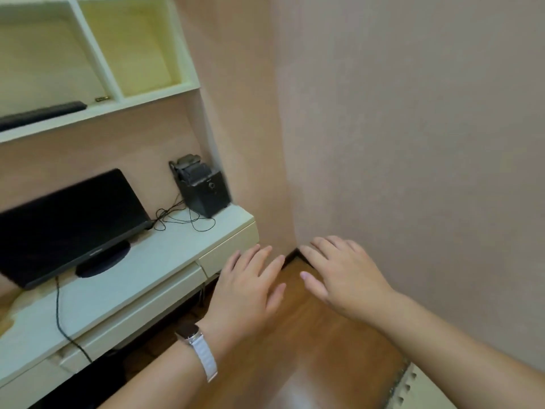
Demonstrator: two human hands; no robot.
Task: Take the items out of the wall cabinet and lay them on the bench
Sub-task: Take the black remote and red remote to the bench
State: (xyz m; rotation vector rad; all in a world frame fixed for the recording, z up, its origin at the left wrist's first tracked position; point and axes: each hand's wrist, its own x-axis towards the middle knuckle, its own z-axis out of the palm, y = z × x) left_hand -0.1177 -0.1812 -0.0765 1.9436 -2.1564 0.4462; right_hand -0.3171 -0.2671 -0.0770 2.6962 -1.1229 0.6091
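Note:
The white wall cabinet (159,94) hangs at the upper left with open compartments. On its lower shelf lie a long black bar-shaped item (41,113) and a small brass-coloured object (102,98). The right compartment looks bare. Below it runs the white bench (165,255). My left hand (247,290), with a white-strapped watch on the wrist, and my right hand (339,276) hover side by side over the wooden floor, right of the bench. Both have straight, spread fingers and hold nothing.
A black monitor (70,222) on a round stand occupies the bench's left part, with a cable running down. A black speaker box (203,190) with loose wires stands at the bench's far right end. Pink walls meet in a corner just beyond my hands.

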